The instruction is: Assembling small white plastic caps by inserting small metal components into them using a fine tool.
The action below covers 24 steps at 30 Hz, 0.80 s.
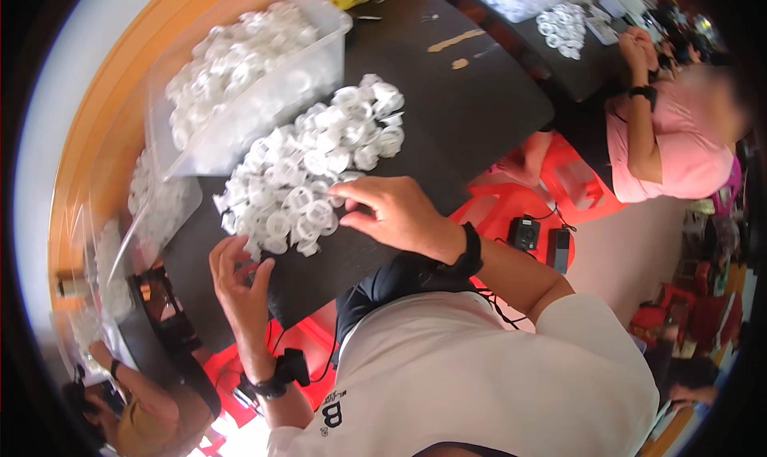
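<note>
The right hand [393, 211] rests half-curled on the heap of white plastic rings [307, 177]; the left hand [238, 280] pinches one at the black worktop's [471, 113] near edge

You work at a black table [447, 113] whose dark top runs from the lower left up toward the upper right of the view. Behind it, on your left, an orange band [112, 113] edges a pale white wall [56, 129] that catches bright light. Below the table's near edge you see red plastic stools [559, 181], one straight ahead and another [240, 369] lower left. The floor [631, 249] on your right is a plain pinkish tan. A second dark table [575, 69] stands at the upper right, close to the first. The far right is dim and cluttered, too blurred to make out
</note>
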### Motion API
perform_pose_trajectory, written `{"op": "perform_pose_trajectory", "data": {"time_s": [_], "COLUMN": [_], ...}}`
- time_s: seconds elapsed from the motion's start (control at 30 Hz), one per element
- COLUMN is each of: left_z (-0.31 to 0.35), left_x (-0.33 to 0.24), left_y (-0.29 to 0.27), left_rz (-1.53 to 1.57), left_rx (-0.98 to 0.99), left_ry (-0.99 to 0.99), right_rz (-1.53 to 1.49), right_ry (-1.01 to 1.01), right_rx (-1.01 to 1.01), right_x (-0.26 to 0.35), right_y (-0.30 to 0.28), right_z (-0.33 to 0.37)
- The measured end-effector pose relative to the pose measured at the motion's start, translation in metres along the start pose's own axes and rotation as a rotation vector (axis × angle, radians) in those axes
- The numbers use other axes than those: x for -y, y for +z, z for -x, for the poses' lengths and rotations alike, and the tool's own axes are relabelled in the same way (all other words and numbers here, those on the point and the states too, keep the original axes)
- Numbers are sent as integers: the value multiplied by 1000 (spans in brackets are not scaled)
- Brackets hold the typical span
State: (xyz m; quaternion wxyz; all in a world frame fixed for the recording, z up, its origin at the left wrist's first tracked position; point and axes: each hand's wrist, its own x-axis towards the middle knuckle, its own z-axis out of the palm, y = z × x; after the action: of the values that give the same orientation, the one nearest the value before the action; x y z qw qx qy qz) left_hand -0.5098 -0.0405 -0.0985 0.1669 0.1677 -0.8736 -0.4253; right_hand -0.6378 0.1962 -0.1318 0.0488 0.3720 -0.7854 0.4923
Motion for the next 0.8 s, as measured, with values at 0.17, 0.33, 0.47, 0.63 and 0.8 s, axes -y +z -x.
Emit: {"op": "perform_pose_trajectory", "data": {"time_s": [0.17, 0.33, 0.47, 0.63, 0.8], "left_z": [4, 10, 16, 13, 16], "left_x": [18, 32, 28, 31, 23], "left_y": [-4, 7, 10, 15, 20], "left_rz": [59, 148, 141, 190, -17], "left_rx": [-110, -158, -89, -79, -80], "left_ry": [71, 14, 38, 89, 139], "right_rz": [-78, -146, -163, -10, 149], "right_ry": [-13, -6, 177, 159, 161], "right_rx": [-45, -50, -158, -231, -224], "right_x": [3, -1, 0, -26, -52], "right_y": [3, 1, -27, -70, -96], "right_z": [-1, -2, -9, -21, -37]}}
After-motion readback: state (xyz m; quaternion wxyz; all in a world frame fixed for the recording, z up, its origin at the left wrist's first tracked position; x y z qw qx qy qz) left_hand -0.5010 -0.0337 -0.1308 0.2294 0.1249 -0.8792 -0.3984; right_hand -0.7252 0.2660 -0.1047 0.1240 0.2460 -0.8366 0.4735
